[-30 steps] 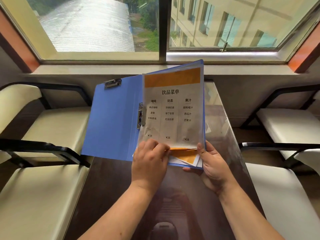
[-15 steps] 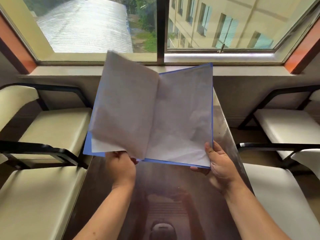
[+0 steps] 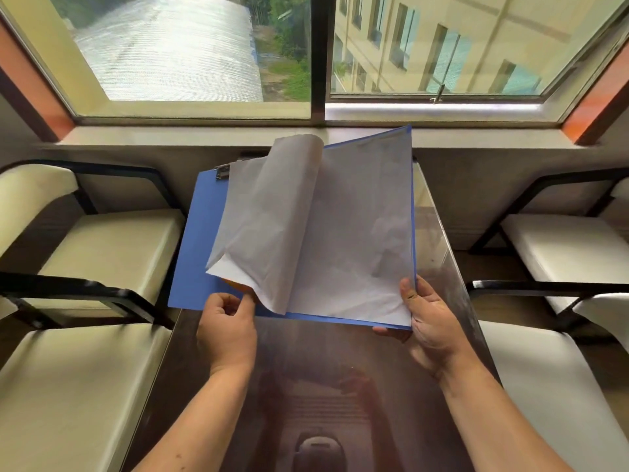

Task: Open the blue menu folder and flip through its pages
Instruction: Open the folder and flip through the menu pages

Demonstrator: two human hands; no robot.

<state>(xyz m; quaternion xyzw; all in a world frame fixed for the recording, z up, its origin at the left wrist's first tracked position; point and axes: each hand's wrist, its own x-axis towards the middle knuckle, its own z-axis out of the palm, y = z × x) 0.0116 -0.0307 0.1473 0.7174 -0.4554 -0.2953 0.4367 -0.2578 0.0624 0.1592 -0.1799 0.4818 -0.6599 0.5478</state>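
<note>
Blue and lying open, the menu folder is held above the far end of the glossy dark desk, in front of the window. Its left cover shows bare blue with a metal clip at the top corner. A pale page curls over the middle, its top edge rolled and its lower corner hanging toward the left hand. That hand's grip is closed, thumb and fingers pinched at the folder's bottom edge just beneath the curling page. The right hand grips the folder's lower right corner, thumb lying on the white right-hand page, fingers underneath. Cream-cushioned chairs stand on both sides of the desk.
</note>
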